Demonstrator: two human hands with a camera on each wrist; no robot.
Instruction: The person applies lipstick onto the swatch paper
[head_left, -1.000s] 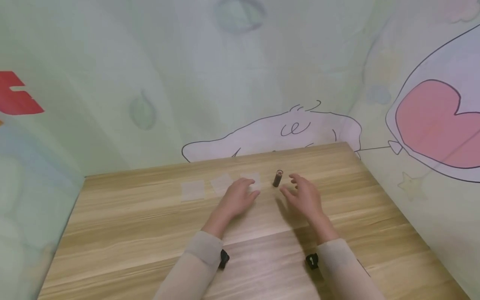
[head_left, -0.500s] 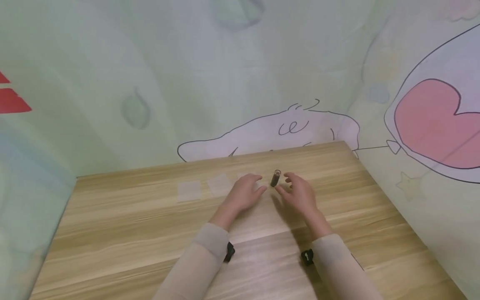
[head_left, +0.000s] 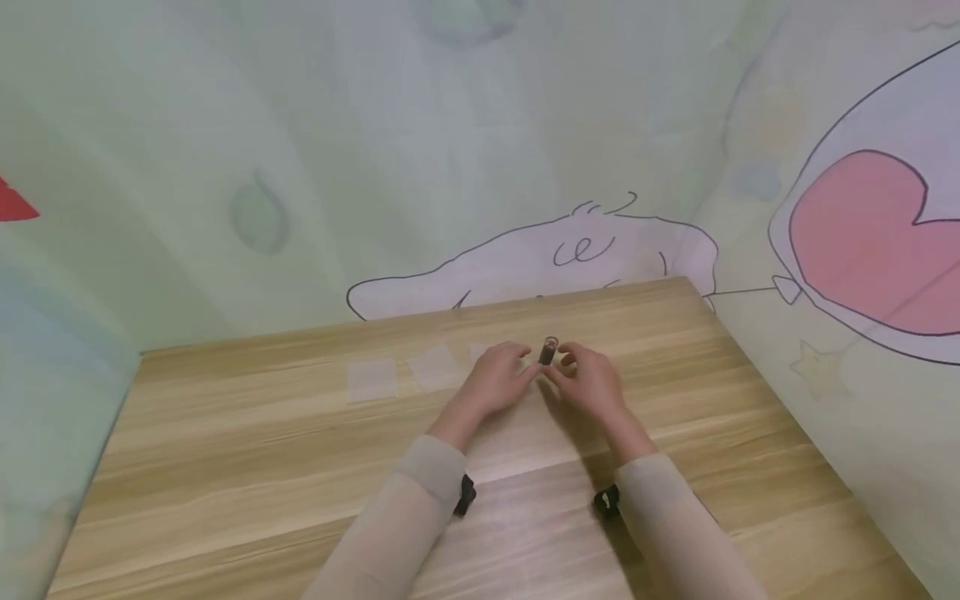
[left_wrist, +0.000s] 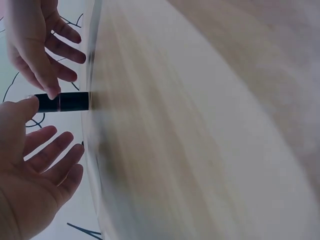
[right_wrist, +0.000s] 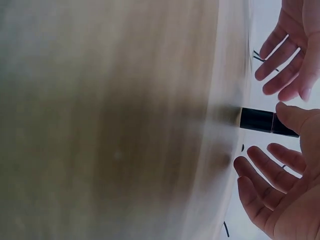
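A small black cylinder (head_left: 548,352), like a lipstick tube with a thin band round its middle, stands upright on the wooden table (head_left: 247,467). On its left is my left hand (head_left: 491,383), on its right my right hand (head_left: 594,385), both with fingers spread and loosely bent. The thumbs come close together on its near side. Within the left wrist view the thumb of my left hand (left_wrist: 35,185) overlaps the cylinder's upper end. My right hand's thumb (right_wrist: 292,117) likewise overlaps that end in the right wrist view. Neither hand's fingers curl round it.
To the left lie two pale square sheets (head_left: 372,380), and a third sheet (head_left: 479,351) is partly hidden behind my left hand. A printed curtain (head_left: 420,167) with cartoon drawings rises behind the table's back edge and along both sides.
Both hands have closed in on the black cylinder from either side, the left moving right and the right moving left. The cylinder keeps its place on the table; the view has shifted slightly.
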